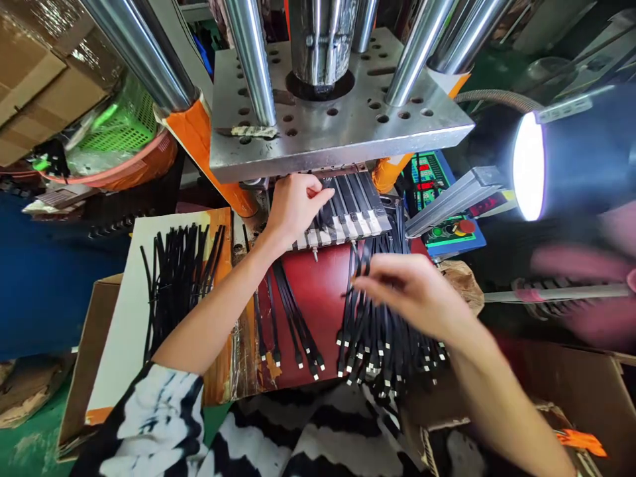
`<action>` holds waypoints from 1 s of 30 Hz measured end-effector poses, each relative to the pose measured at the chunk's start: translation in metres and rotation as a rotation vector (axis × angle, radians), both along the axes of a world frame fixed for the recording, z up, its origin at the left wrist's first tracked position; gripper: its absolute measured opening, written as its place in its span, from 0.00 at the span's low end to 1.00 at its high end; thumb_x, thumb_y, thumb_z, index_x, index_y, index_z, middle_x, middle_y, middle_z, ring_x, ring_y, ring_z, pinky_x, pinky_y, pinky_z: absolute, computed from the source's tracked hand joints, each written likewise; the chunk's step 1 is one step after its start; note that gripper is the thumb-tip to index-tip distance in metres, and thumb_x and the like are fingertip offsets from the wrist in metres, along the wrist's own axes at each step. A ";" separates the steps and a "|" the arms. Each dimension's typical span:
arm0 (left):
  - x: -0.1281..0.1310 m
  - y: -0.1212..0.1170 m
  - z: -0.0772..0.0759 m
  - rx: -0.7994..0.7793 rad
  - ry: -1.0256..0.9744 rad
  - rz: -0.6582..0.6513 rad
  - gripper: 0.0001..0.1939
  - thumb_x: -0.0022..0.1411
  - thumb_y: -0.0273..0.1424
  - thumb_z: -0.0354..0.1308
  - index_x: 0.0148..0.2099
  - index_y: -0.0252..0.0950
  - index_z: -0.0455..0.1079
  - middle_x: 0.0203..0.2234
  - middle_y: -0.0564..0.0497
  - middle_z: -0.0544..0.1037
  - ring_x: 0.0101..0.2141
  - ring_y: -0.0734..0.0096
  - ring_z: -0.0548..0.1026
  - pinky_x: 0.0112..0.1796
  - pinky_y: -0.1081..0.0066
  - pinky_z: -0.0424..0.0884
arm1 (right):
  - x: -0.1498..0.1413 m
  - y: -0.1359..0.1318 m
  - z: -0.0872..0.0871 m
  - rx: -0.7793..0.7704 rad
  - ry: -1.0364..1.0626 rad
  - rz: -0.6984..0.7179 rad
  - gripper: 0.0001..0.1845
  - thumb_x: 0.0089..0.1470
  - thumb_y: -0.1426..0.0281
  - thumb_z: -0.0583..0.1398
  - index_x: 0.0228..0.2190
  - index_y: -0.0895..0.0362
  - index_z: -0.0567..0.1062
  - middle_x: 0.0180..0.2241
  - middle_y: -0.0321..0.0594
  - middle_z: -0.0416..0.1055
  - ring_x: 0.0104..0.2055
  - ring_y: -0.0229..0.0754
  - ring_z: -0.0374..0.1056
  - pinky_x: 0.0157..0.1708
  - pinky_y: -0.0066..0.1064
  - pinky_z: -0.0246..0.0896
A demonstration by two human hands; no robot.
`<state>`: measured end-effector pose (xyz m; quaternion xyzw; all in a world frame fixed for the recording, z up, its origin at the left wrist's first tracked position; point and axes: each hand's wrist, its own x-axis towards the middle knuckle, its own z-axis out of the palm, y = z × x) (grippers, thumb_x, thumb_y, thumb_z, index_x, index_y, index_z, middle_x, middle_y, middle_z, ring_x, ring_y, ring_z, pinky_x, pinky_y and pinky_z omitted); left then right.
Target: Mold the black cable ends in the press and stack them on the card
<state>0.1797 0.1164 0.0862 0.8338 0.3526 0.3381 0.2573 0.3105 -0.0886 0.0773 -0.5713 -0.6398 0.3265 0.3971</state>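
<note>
My left hand rests at the left side of a slotted metal fixture under the press plate. Its thumb and fingers are closed together, and whatever lies between them is hidden. Black cable lengths lie side by side in the fixture slots. My right hand, smeared by motion, hovers over the left part of a thick pile of black cables with small metal-tipped plugs. Its fingers are bent, but I cannot tell if they grip a cable. A few more black cables run down from the fixture's front left.
The heavy press plate and steel columns stand above the fixture. At left, a board carries a bundle of black cables. A control panel and bright lamp are at right. A cardboard box stands lower right.
</note>
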 end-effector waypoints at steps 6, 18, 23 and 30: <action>-0.018 -0.009 -0.006 0.061 0.007 -0.001 0.15 0.72 0.33 0.62 0.57 0.32 0.74 0.49 0.40 0.83 0.39 0.66 0.84 0.46 0.64 0.81 | 0.057 0.113 0.019 0.094 -0.057 0.005 0.32 0.59 0.42 0.66 0.22 0.56 0.73 0.20 0.31 0.63 0.24 0.35 0.55 0.27 0.31 0.49; -0.044 -0.046 -0.011 0.645 0.549 -0.402 0.24 0.75 0.33 0.60 0.65 0.21 0.71 0.65 0.26 0.75 0.68 0.41 0.70 0.67 0.43 0.68 | 0.058 0.144 -0.002 0.230 -0.125 -0.103 0.22 0.62 0.53 0.66 0.25 0.56 0.75 0.26 0.36 0.70 0.29 0.39 0.61 0.32 0.32 0.56; -0.036 -0.058 -0.013 0.643 0.594 -0.311 0.30 0.76 0.43 0.59 0.69 0.27 0.70 0.68 0.27 0.72 0.68 0.38 0.70 0.67 0.41 0.65 | 0.062 0.147 -0.004 0.108 0.046 -0.009 0.20 0.57 0.54 0.69 0.27 0.57 0.75 0.29 0.36 0.74 0.25 0.34 0.59 0.26 0.29 0.55; -0.018 -0.086 -0.026 0.592 0.666 -0.094 0.32 0.77 0.42 0.56 0.73 0.26 0.65 0.71 0.25 0.66 0.72 0.37 0.64 0.69 0.40 0.60 | 0.051 0.116 -0.005 0.332 -0.377 -0.272 0.15 0.66 0.70 0.61 0.50 0.61 0.82 0.42 0.46 0.77 0.39 0.44 0.72 0.41 0.34 0.68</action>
